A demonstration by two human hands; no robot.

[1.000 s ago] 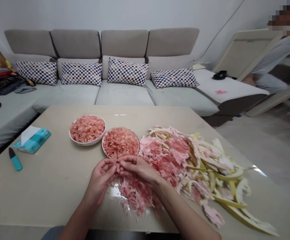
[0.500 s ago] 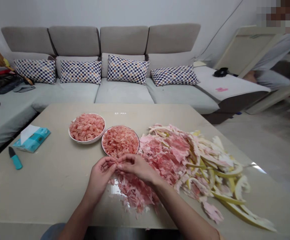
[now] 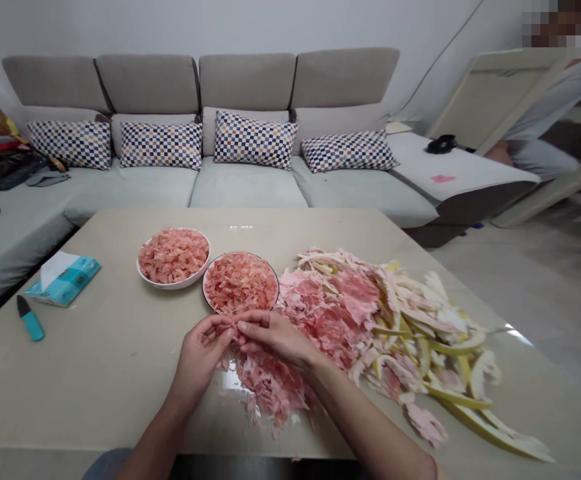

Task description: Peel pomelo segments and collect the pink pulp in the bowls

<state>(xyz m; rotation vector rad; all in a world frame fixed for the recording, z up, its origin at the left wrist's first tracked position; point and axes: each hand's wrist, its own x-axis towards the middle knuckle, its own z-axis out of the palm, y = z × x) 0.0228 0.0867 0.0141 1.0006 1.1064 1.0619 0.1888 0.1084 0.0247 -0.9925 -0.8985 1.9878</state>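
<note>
My left hand (image 3: 201, 353) and my right hand (image 3: 280, 341) meet at the fingertips just in front of the dark-rimmed bowl (image 3: 203, 295). Both are closed in a pinch on a small piece of pink pomelo flesh (image 3: 229, 327), mostly hidden by the fingers. Loose pomelo flesh (image 3: 243, 283) heaps that bowl. Behind it to the left, a white bowl (image 3: 176, 285) is also piled with flesh. Pink pomelo membranes (image 3: 275, 390) lie beneath and beside my right hand, spreading into a larger heap on the right.
Yellow-green pomelo rinds (image 3: 463, 400) cover the table's (image 3: 95, 373) right side. On the left lie a knife with a turquoise handle (image 3: 33, 327) and a blue tissue pack (image 3: 73, 283). A sofa (image 3: 247, 183) stands beyond; a person (image 3: 545, 153) sits at far right.
My hands stay together over the same spot, with only small finger movements at the piece. The fingertips drew closer, then parted slightly. The camera view shifted a little.
</note>
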